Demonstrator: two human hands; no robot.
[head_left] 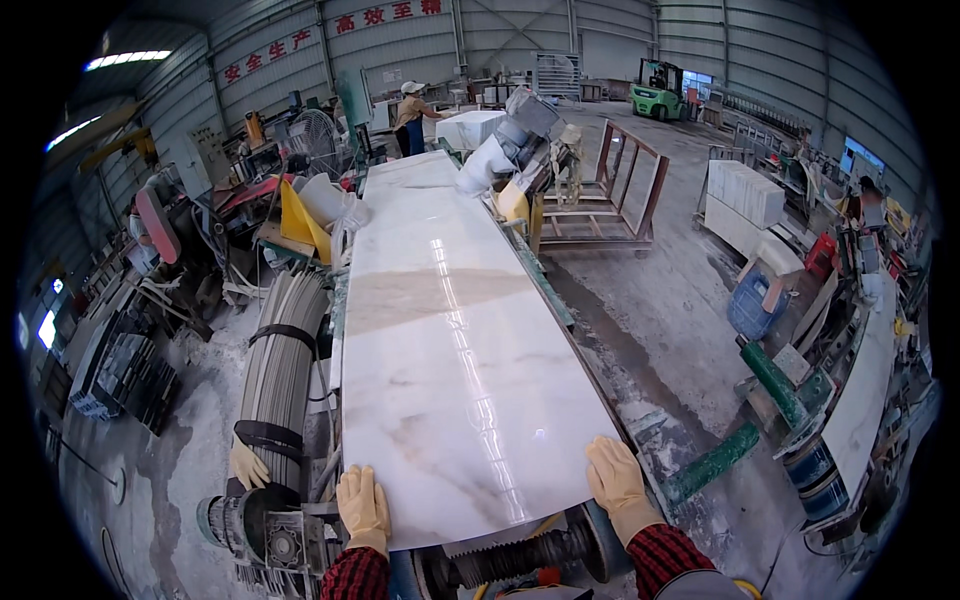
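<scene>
A long polished marble slab point(420, 360), white with beige and grey veining, stretches away from me along a roller conveyor. My left hand point(363, 507), in a cream rubber glove, rests on its near left corner with the fingers stretched forward. On the near right corner lies my right hand point(616, 482), gloved the same way, its fingers extended over the edge. Both thumbs are hard to make out. Below the slab's near end shows a dark ridged roller point(525, 558). A loose cream glove point(248, 465) hangs by a strapped bundle of strips point(275, 375) on the left.
A motor point(240, 530) sits low at left. Green pipe-like rollers point(715, 463) stand at right, before a blue plastic drum point(757, 303). Beyond the slab are a machine head point(510, 140), a metal rack point(610, 195), a person point(411, 120) and a green forklift point(658, 92).
</scene>
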